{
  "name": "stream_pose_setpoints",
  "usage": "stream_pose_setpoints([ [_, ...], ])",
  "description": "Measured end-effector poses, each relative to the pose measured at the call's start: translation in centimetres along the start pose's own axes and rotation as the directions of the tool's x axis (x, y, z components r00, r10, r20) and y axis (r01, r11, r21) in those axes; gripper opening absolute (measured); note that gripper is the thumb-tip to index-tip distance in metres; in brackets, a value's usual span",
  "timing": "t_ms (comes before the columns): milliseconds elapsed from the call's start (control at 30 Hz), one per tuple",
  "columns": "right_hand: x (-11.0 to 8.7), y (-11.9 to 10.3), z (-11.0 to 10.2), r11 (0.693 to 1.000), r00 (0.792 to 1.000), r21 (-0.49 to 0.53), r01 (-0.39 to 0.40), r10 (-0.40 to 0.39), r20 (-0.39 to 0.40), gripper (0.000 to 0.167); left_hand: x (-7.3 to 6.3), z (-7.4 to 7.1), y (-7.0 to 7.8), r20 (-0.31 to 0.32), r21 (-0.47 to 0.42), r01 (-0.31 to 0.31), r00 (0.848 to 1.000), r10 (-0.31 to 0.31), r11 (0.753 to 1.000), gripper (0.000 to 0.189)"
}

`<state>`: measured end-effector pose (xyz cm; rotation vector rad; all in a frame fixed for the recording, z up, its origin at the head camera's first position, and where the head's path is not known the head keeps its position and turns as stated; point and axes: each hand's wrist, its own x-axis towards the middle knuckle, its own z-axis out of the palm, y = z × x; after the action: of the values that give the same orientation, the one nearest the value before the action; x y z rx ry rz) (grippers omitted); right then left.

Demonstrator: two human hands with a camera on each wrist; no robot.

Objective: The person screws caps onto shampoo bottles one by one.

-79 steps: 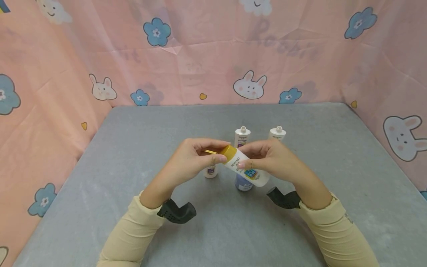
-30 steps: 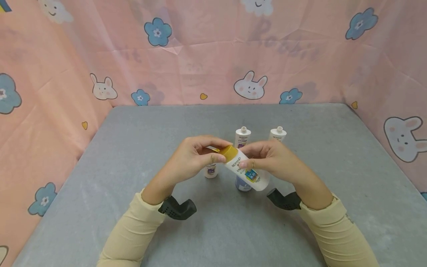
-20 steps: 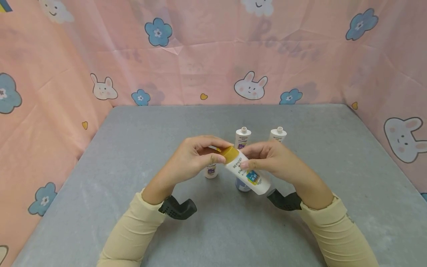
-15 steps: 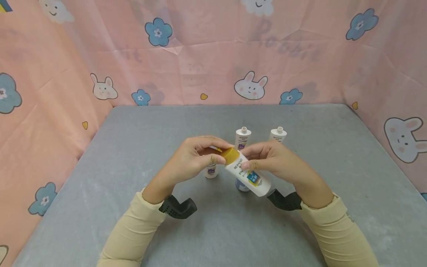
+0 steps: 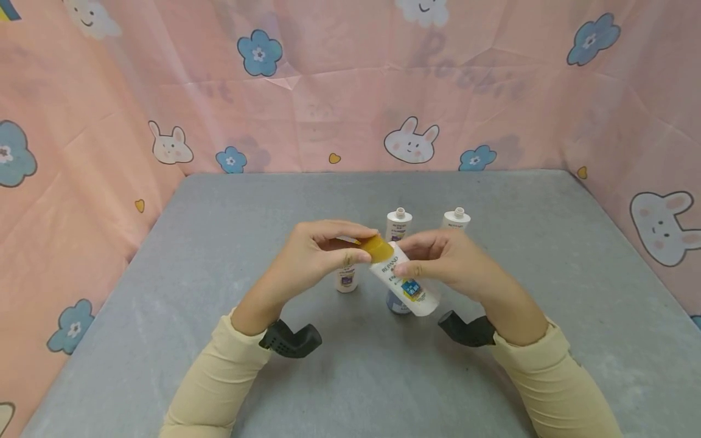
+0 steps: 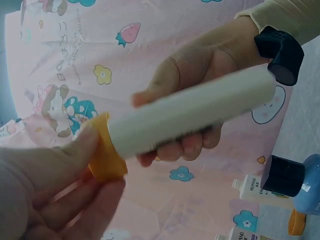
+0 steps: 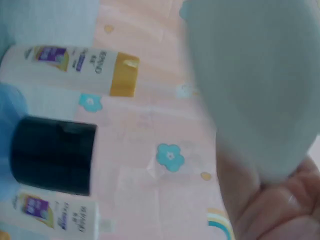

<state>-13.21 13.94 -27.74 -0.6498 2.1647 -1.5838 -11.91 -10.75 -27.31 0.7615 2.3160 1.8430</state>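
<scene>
Between my two hands hangs a white flat-sided bottle (image 5: pixel 413 295), tilted with its yellow cap (image 5: pixel 378 248) toward the upper left. My left hand (image 5: pixel 306 255) pinches that cap between thumb and fingers, which the left wrist view shows closely. Thumb and fingers of my right hand (image 5: pixel 454 261) grip the bottle's body just below the cap. In the right wrist view the pale bottle fills the upper right, blurred. Cap and bottle meet at the joint; the neck is hidden.
Behind my hands stand two uncapped white bottles (image 5: pixel 398 219) and a white bottle with a yellow cap (image 7: pixel 75 70). A blue bottle (image 5: pixel 398 302) with a black lid (image 6: pixel 285 176) stands below the held one. A loose yellow cap (image 6: pixel 297 222) lies near the bottles.
The bottle's lower end swung down over the earlier frames, then rose slightly. Since half a second ago, my left hand and the cap have shifted a little up and left. Both grips stay.
</scene>
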Motion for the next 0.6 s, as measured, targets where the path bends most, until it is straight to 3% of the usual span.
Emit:
stream_pose_setpoints([
  [100,-0.1,-0.4,0.4,0.996,0.994,-0.074,-0.058,0.051,-0.098,0.038,-0.1,0.2,0.3,-0.089,-0.012,0.139,0.986,-0.14,0.99,0.035],
  [233,-0.3,-0.8,0.9,0.987,0.981,-0.137,-0.087,0.061,-0.181,0.038,-0.1,0.6,0.8,-0.174,0.011,0.284,0.945,-0.278,0.959,0.037],
  [300,-0.4,-0.9,1.2,0.983,0.976,-0.16,-0.086,0.051,-0.214,0.038,-0.2,0.8,1.0,-0.195,0.025,0.319,0.931,-0.308,0.947,0.037],
  [400,-0.5,-0.9,1.6,0.981,0.97,-0.181,-0.069,0.024,-0.24,0.037,-0.2,1.2,1.2,-0.203,0.03,0.342,0.922,-0.329,0.939,0.033],
  [600,-0.5,-0.9,2.0,0.975,0.963,-0.218,-0.051,-0.01,-0.271,0.034,-0.3,1.6,1.2,-0.21,0.036,0.326,0.926,-0.312,0.945,0.031],
])
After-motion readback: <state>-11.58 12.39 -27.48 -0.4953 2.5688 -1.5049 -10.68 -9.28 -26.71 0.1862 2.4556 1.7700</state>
